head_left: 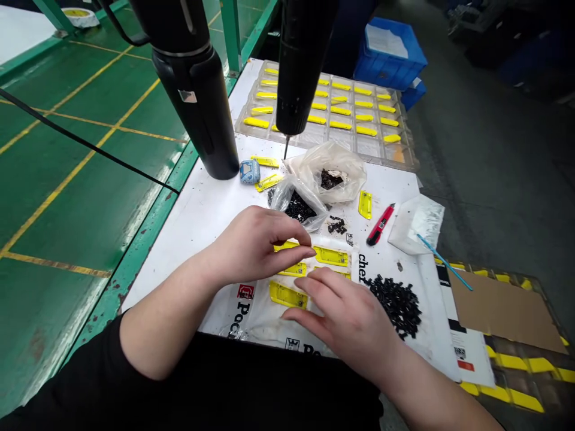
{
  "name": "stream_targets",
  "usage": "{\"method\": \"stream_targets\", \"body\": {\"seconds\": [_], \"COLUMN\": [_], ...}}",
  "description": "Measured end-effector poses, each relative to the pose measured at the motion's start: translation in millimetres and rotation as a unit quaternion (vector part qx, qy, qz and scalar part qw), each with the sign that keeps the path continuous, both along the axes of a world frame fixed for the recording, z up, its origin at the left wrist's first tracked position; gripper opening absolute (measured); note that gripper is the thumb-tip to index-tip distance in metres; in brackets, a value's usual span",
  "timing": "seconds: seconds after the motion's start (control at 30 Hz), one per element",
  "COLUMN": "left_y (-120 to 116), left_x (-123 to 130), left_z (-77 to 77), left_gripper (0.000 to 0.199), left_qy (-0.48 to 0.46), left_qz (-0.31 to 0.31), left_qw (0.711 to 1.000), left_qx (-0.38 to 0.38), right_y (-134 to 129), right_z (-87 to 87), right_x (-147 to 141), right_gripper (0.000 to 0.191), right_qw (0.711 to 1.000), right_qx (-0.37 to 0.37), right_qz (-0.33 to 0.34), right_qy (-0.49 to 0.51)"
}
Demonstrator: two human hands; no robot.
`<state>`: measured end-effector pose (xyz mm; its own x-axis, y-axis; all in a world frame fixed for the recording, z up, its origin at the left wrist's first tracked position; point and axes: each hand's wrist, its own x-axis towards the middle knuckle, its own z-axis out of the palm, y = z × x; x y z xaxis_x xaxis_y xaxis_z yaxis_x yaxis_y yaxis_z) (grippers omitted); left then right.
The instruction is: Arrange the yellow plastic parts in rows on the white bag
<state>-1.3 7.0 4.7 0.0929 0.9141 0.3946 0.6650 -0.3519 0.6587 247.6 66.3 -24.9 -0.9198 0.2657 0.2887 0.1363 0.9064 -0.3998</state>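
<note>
My left hand (pixel 258 245) hovers over several yellow plastic pieces, thumb and forefinger pinched together. Whatever is between those fingertips is too small or hidden to make out. Close by, my right hand (pixel 348 311) has its thumb apart from its fingers, and nothing shows between them. The yellow piece (pixel 288 295) nearest my right fingertips lies flat on the printed white sheet (pixel 265 317). Another yellow piece (pixel 331 255) lies just beyond my fingers, and others are partly hidden by my hands. To the right is a pile of small black parts (pixel 398 305).
Behind my hands are a bag of black parts (pixel 300 206) and a bag of dark screws (pixel 332 179). An electric screwdriver (pixel 294 78) hangs point-down. A black bottle (pixel 202 114) stands left, a red cutter (pixel 380 225) lies right, and a tray (pixel 368 143) sits behind.
</note>
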Motion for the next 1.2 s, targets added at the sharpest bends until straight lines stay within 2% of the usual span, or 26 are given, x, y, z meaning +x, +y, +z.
{"method": "stream_targets", "body": {"seconds": [0.07,0.13,0.2,0.27,0.37,0.5,0.63,0.73,0.87,0.97,1.03,1.1,1.17,1.2], "left_y": [-10.3,-26.7,-47.7,-69.1,-91.2,-95.4,-89.6,-88.0,-87.6,-87.3,-87.3,-87.7,-88.3,-88.6], "left_x": [6.6,15.1,24.3,32.2,38.3,37.8,36.9,37.5,38.5,39.0,38.9,38.6,38.2,38.2], "left_z": [2.6,-1.5,-13.2,-29.0,-49.1,-57.3,-56.6,-56.9,-57.9,-59.4,-60.8,-62.0,-62.7,-62.8], "left_gripper": [0.014,0.015,0.015,0.014,0.017,0.028,0.028,0.03,0.025,0.024,0.025,0.026,0.025,0.025], "left_qy": [-0.006,0.007,0.05,0.123,0.168,0.175,0.185,0.2,0.207,0.212,0.21,0.207,0.211,0.214], "left_qz": [0.028,0.044,0.038,0.028,0.051,0.077,0.074,0.074,0.074,0.077,0.078,0.083,0.09,0.094], "left_qw": [1.0,0.999,0.998,0.992,0.984,0.981,0.98,0.977,0.975,0.974,0.975,0.975,0.973,0.972], "left_qx": [0.013,0.003,-0.016,-0.024,-0.008,0.025,0.023,0.019,0.01,0.0,-0.006,-0.004,0.004,0.009], "right_y": [4.1,6.3,5.7,2.4,-5.4,-16.1,-18.8,-14.4,-10.2,-11.9,-13.2,-12.6,-9.5,-7.4], "right_z": [6.4,10.0,8.4,2.4,-7.9,-15.6,-20.0,-20.2,-14.8,-10.9,-9.2,-7.6,-5.8,-5.0], "right_x": [15.9,33.1,48.3,58.9,66.1,69.9,72.7,72.0,71.8,73.0,73.4,73.1,72.3,71.8], "right_gripper": [0.024,0.02,0.025,0.028,0.032,0.049,0.069,0.073,0.072,0.061,0.045,0.031,0.035,0.037], "right_qw": [0.997,0.992,0.988,0.985,0.98,0.98,0.991,0.995,0.991,0.982,0.963,0.928,0.9,0.898], "right_qx": [-0.051,-0.102,-0.125,-0.117,-0.104,-0.102,-0.074,-0.06,-0.087,-0.137,-0.188,-0.247,-0.29,-0.294], "right_qz": [-0.03,-0.054,-0.082,-0.123,-0.167,-0.138,-0.057,-0.016,-0.025,-0.083,-0.174,-0.271,-0.321,-0.327], "right_qy": [-0.042,-0.059,-0.044,-0.014,0.037,0.097,0.091,0.077,0.098,0.103,0.083,0.058,0.042,0.033]}}
